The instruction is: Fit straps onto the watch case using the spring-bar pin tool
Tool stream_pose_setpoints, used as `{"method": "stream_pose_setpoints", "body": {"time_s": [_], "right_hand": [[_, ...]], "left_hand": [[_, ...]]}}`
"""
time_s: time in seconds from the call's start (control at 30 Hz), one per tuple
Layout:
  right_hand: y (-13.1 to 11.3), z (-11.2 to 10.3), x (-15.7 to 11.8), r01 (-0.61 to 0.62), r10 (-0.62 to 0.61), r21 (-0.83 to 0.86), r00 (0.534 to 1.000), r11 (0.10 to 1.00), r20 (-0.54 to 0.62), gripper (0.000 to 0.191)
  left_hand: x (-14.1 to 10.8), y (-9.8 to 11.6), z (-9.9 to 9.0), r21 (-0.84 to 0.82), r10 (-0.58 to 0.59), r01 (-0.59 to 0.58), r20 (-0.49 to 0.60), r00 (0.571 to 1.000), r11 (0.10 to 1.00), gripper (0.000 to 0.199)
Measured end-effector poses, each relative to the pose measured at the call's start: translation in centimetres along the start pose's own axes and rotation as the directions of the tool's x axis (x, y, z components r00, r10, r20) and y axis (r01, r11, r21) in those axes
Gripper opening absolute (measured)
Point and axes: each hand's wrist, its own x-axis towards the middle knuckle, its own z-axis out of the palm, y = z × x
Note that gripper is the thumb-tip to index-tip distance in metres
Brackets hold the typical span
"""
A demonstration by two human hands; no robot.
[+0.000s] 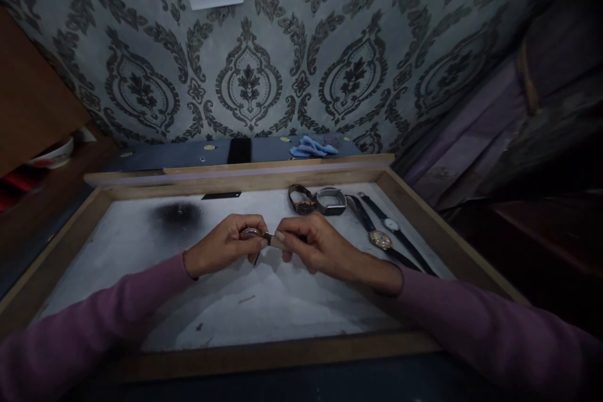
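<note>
My left hand [230, 244] is closed round a wristwatch [251, 233] whose round case shows between thumb and fingers. A thin dark strap end [257, 258] hangs below it. My right hand [315, 242] pinches a short flat strip [274, 240], part dark and part pale, which meets the watch at its right edge. Whether this strip is part of the band or a small tool, I cannot tell. Both hands are above the white tray bottom [226, 320], with fingertips close together. My right fingers partly cover the strip.
A wooden rim [277, 355] surrounds the tray. To the right lie a dark bracelet watch [301, 200], a grey-banded watch [330, 201], a gold-cased watch [380, 239] and a white-dial watch [391, 224]. A black flat strip [221, 195] lies at the back; a blue cloth [313, 147] sits beyond the rim.
</note>
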Motion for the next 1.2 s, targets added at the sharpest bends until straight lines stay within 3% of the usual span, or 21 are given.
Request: {"method": "stream_pose_setpoints", "body": {"time_s": [0.43,0.93,1.2], "right_hand": [[0.54,-0.22,0.24,-0.009,0.007,0.053,0.999,0.999,0.052,0.029],[0.54,-0.48,0.38,0.084,-0.079,-0.077,0.994,0.993,0.070,0.034],[0.78,-0.44,0.44,0.087,-0.083,-0.061,0.994,0.994,0.070,0.034]], "left_hand": [[-0.04,0.30,-0.01,0.008,-0.013,0.013,0.024,1.000,1.000,0.016],[-0.27,0.40,-0.02,-0.047,-0.060,0.063,0.064,0.996,0.997,0.019],[-0.30,0.19,0.15,-0.095,-0.091,0.096,0.055,0.994,0.991,0.022]]}}
